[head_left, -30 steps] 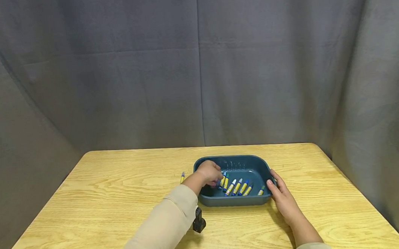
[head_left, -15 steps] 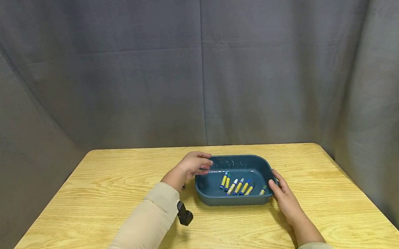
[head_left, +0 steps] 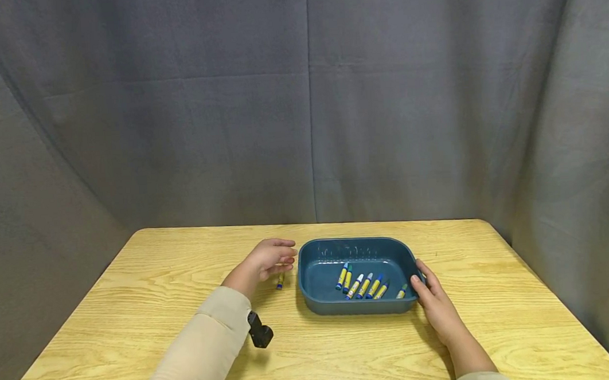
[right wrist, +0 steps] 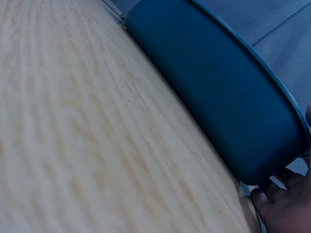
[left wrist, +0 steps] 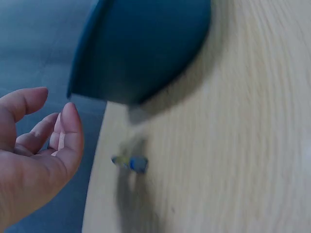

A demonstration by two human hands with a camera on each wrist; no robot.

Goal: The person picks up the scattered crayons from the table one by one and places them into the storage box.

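Note:
A dark teal plastic basin [head_left: 359,307] stands on the table. Several crayons [head_left: 363,287] with yellow labels lie in it, most slanting side by side. My right hand [head_left: 436,306] holds the basin's right end, thumb at the rim and fingers along the outside wall. To the left of the basin, my left hand [head_left: 267,259] hovers with loosely bent fingers and nothing between them. Below those fingers a single crayon [head_left: 280,281] lies on the table, partly covered by the hand in the head view. In the left wrist view this crayon [left wrist: 130,163] shows its blue end.
The wood-grain table [head_left: 151,313] has rounded far corners. Grey cloth [head_left: 229,131] hangs behind it and at both sides. A small black camera [head_left: 260,331] sits on my left wrist.
My left hand has come up out of the basin and moved left, over the loose crayon on the table. My right hand stays at the basin's right end.

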